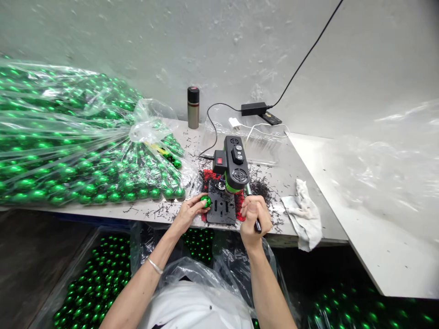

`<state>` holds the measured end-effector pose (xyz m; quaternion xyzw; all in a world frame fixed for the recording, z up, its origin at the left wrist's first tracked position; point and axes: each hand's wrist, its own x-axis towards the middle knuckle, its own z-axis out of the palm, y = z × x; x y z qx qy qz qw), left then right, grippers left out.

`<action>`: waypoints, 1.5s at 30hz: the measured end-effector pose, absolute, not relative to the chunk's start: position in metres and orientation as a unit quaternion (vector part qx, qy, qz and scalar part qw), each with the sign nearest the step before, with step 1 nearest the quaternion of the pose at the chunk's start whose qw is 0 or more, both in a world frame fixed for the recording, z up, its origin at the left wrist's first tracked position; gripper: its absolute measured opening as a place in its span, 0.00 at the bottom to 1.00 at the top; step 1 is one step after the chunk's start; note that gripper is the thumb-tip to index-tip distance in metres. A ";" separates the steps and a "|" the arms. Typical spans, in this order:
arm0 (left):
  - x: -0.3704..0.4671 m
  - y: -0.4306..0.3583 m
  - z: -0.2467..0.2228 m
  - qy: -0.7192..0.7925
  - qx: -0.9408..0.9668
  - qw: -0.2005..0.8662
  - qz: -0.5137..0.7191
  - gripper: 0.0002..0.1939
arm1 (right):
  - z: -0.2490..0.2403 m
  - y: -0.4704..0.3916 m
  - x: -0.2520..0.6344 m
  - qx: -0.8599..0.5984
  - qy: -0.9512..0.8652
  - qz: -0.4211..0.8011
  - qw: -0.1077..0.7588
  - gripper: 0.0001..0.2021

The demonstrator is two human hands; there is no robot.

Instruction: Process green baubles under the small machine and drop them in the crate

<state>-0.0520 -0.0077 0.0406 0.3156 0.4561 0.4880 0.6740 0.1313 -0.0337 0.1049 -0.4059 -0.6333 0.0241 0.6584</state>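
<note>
Between the fingertips of my left hand (191,209) is a shiny green ball (206,201), at the left edge of the slotted black base plate (221,208). My right hand (255,216) is wrapped round the black-ended lever (258,226) of a small bench machine (236,162). The machine has a black top with round vents, a red switch and a green lower part. Its base stands on a red mat (240,206), with short black scraps scattered around. A small metal fitting sits on the plate left of the machine's head.
A big clear bag of green balls (85,169) lies on the left of the table (164,212). Behind stand a flask (193,108), a power adapter (254,108) and a clear tray (267,157). A cloth (303,214) hangs over the front edge. More green balls (99,278) lie below.
</note>
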 end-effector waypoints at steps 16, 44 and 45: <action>-0.032 0.004 0.017 0.504 0.460 0.548 0.483 0.30 | 0.110 -0.035 0.130 -0.417 -0.630 0.028 0.655 0.17; -0.022 0.004 0.028 0.473 0.704 0.347 0.400 0.18 | 0.114 -0.035 0.128 -0.404 -0.638 0.029 0.655 0.16; -0.020 0.004 0.028 0.471 0.705 0.344 0.404 0.18 | 0.115 -0.035 0.128 -0.405 -0.638 0.028 0.655 0.16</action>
